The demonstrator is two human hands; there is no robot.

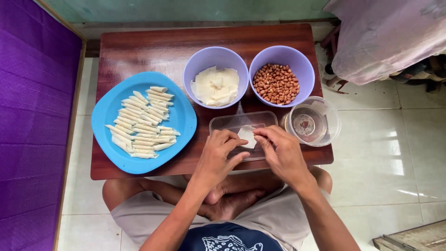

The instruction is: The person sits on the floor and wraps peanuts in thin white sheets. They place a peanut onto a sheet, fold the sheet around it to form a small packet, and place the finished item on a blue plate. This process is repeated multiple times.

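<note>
Your left hand (222,151) and right hand (278,151) meet over the clear rectangular plastic tray (223,122) at the near edge of the dark red wooden worktop (139,46), and both are pinching one small, thin white square of dough wrapper (246,136) between thumb and fingertips. The wrapper sits just above the tray, at the six o'clock side of the worktop.

That sheet looks thin and soft, so pulling the two hands apart unevenly could tear it, and pressing too hard at one corner could crease it.

At three o'clock from your right hand, just beside it, stands the round clear plastic container (312,122), which overhangs the worktop's right edge. A careless swing of your right wrist could knock it to the tiled floor (385,153).

At twelve o'clock are the lilac bowl of white wrapper squares (216,76) and the lilac bowl of brown-skinned peanuts (281,76), touching each other. Reaching over the tray with a low forearm could nudge either one.

At nine o'clock the blue plate (181,118) carries rows of rolled white dough sticks (141,123), packed closely; your left elbow sweeping outward could scatter them.
</note>
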